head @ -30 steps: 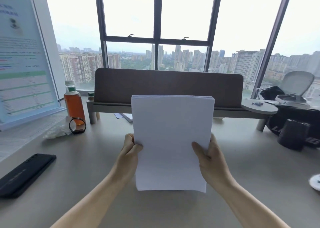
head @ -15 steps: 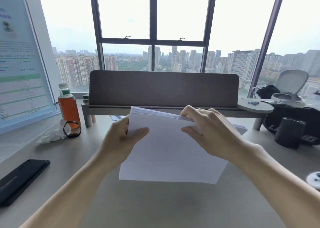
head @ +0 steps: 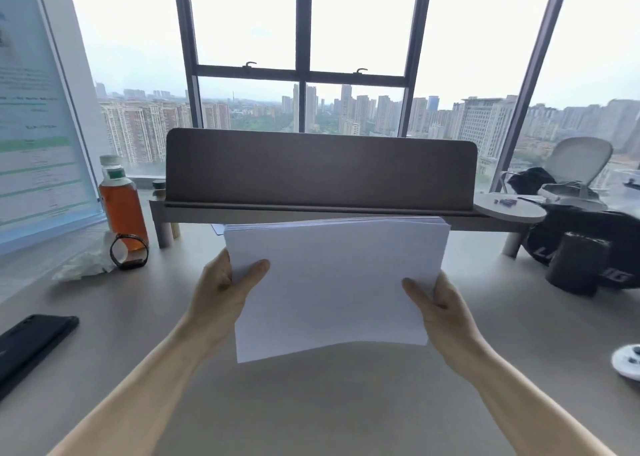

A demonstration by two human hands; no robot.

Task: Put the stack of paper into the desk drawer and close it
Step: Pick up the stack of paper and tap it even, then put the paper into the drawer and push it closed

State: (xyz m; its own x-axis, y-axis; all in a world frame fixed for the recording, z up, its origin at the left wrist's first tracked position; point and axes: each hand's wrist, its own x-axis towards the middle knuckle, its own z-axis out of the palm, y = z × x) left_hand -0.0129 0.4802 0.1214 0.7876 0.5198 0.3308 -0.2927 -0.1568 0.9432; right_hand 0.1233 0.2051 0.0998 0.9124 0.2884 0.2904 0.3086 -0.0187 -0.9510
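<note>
Both hands have the stack of paper (head: 332, 282) up off the bench (head: 311, 403), left hand (head: 221, 289) gripping its left edge with thumb on top, right hand (head: 440, 306) pinching the right edge the same way, sheets tilted up in front of the brown divider panel (head: 318, 168).

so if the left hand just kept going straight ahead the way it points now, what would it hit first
Probably the raised shelf with the brown divider panel. The left hand grips the paper stack and points forward, slightly right, over bare desk. Depth is unclear.
</note>
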